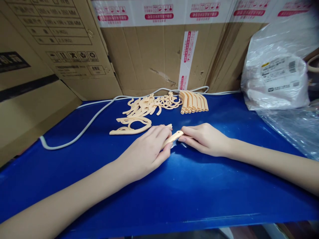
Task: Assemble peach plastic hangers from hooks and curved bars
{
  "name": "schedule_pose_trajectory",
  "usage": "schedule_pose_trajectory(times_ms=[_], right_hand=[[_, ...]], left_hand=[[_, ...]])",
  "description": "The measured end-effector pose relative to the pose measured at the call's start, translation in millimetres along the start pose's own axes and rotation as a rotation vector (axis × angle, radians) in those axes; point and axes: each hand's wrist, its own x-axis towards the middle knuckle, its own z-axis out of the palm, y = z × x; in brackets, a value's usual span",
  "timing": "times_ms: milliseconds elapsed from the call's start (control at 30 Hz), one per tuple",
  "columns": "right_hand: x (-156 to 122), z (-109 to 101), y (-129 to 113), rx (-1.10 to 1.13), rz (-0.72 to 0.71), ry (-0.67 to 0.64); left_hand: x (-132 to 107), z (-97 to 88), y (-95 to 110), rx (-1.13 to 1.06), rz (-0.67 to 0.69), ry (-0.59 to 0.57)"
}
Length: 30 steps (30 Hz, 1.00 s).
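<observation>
My left hand (pixel 149 146) is closed around a cream plastic hanger arm (pixel 174 136), whose holed end points to the right. Another cream tip (pixel 169 126) pokes out above its fingers. At the arm's holed end, the fingers of my right hand (pixel 204 139) are pinched together; what lies between them is mostly hidden. Just beyond the left hand lie a few cream hanger parts (pixel 119 132) with a curved loop. Farther back is a loose pile of cream hook-like pieces (pixel 146 105). Beside that pile, several curved hanger arms (pixel 194 102) lie in a neat row.
A blue table surface (pixel 174 199) lies under everything. Cardboard boxes (pixel 154 56) wall off the back and left. A white cable (pixel 87 127) runs along the left and rear. At the right sits a clear plastic bag (pixel 276 73) with white contents.
</observation>
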Motion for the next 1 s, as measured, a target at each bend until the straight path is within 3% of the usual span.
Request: schedule_pose_trajectory(times_ms=[167,467,800,1000], right_hand=[[0.4,1.0,-1.0,-0.019,-0.020,0.020],[-0.9,0.2,-0.1,0.035,0.153,0.045],[1.0,-1.9,1.4,0.067,0.050,-0.008],[0.6,-2.7,-0.1,0.091,0.098,-0.032]], left_hand=[[-0.3,-0.3,-0.2,0.052,0.022,-0.030],[1.1,-1.6,-1.2,0.015,-0.004,-0.009],[-0.2,1.7,-1.1,0.009,0.026,-0.019],[-2.1,2.8,-0.6,0.026,0.047,-0.020]])
